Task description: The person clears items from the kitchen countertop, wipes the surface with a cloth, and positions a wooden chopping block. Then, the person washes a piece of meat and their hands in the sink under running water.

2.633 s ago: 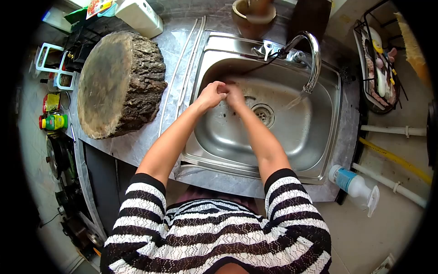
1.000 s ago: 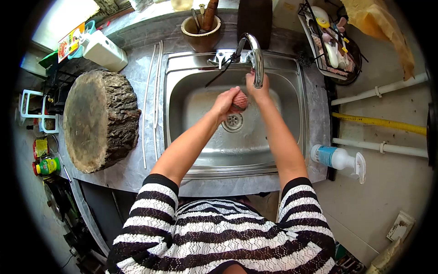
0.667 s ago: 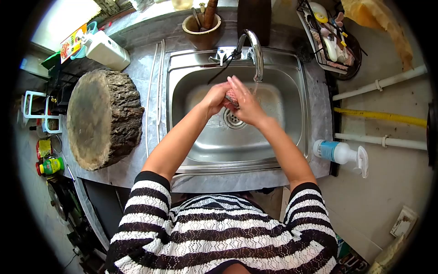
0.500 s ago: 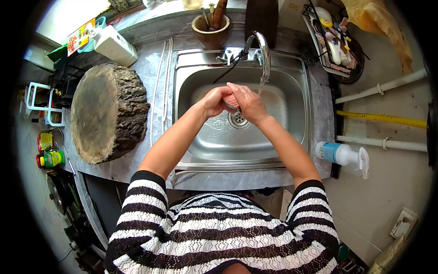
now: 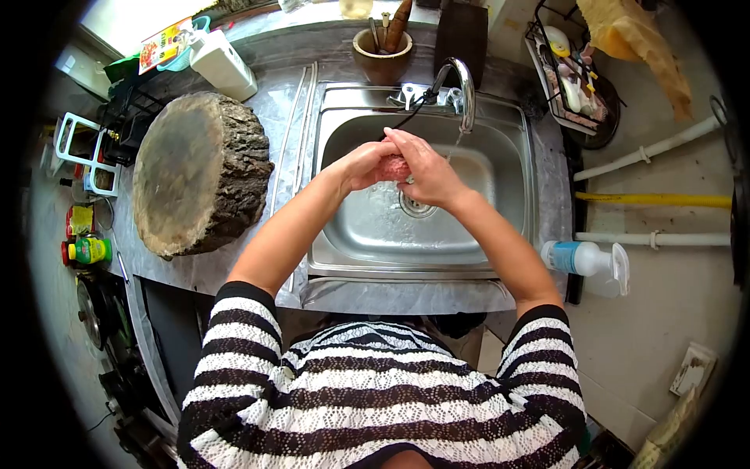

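Over the steel sink (image 5: 414, 258), my left hand (image 5: 366, 166) and my right hand (image 5: 426, 172) press together around a crumpled pink textured dishcloth (image 5: 393, 169). Only part of the cloth shows between my palms; the rest is covered by my fingers. My left hand is curled under and around its left side, and the right hand lies over its right side. The curved chrome tap (image 5: 467, 94) stands just right of and beyond my hands, with a thin stream of water running from it. Below them is the drain strainer (image 5: 416, 205), partly covered by my right hand.
A thick round wooden chopping block (image 5: 183, 176) stands on the counter to the left. Behind the sink is a pot with utensils (image 5: 381, 62). A white spray bottle (image 5: 578, 258) is at the right edge, below a wire rack (image 5: 566, 82). A white jug (image 5: 223, 64) stands at back left.
The view has shifted a little, so the counter and sink appear slightly to the right. My hands have changed their hold on the cloth, the right fingers now lying flatter across it.
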The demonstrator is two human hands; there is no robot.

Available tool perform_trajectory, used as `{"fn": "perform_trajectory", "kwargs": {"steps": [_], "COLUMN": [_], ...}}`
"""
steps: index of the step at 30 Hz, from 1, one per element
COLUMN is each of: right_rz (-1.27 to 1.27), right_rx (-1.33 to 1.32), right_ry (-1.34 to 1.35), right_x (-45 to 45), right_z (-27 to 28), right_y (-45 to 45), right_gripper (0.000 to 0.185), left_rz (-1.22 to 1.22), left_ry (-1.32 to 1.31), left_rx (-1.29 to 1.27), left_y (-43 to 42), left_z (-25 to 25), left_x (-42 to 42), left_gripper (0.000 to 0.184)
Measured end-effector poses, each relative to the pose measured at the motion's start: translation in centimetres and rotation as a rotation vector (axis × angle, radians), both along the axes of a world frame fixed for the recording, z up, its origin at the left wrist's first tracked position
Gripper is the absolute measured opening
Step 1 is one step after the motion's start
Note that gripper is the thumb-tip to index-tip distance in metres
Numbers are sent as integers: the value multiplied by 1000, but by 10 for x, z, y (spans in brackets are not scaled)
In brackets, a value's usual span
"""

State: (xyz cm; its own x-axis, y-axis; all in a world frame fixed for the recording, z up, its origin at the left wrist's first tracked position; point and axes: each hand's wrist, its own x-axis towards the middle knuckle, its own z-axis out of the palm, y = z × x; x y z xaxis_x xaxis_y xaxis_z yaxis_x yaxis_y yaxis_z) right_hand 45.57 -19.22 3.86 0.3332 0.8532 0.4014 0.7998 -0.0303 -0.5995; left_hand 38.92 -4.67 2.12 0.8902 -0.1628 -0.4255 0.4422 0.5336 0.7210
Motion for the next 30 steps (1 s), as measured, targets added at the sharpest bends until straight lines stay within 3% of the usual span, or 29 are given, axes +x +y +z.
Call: {"fn": "perform_trajectory", "kwargs": {"steps": [2, 8, 10, 12, 13, 14, 16, 18, 19, 20, 22, 25, 28, 30], "right_rz": [-52, -100, -71, -69, -68, -65, -94, -94, -94, -94, -152, -230, -293, -269], "right_rx": [-42, -51, -128, -144, -162, -161, -332, -295, -263, -263, -357, -563, -619, -656], "right_ry": [-85, -507, -587, -624, -657, -656, -592, -560, -524, -524, -423, -273, -93, 21], "right_x": [-5, 2, 1, -2, -4, -5, -5, -2, 0, 1, -2, -9, -14, -13], "right_z": [-2, 1, 10, 15, 16, 16, 12, -1, -7, -11, -11, 5, 1, -6], "right_y": [1, 0, -1, -1, -1, -1, -1, 1, 2, 2, 5, 9, 11, 11], "right_gripper": [69, 39, 34, 27, 22, 22, 14, 12, 10, 10, 13, 18, 29, 26], "left_rz": [-42, -190, -220, -222, -277, -331, -352, -207, -260, -259, -284, -162, -250, -243], "left_ry": [26, -66, -71, -68, -86, -100, -69, -298, -365, -364, -337, -276, -156, -203], "left_rx": [-43, -172, 142, 175, 359, 542, 608, 868, 1136, 1136, 1555, 1553, 1565, 1561], "left_y": [-1, 3, -9, -9, -10, -10, -15, -30, -30, -28, -26, -26, -23, -23], "left_z": [13, 23, 33, 35, 36, 37, 45, 77, 67, 49, 19, 1, -7, -7], "left_x": [-5, -13, -17, -16, -16, -16, -16, -23, -18, -14, -9, -10, -10, -15], "left_gripper": [23, 18, 25, 27, 22, 18, 17, 21, 28, 28, 27, 23, 21, 18]}}
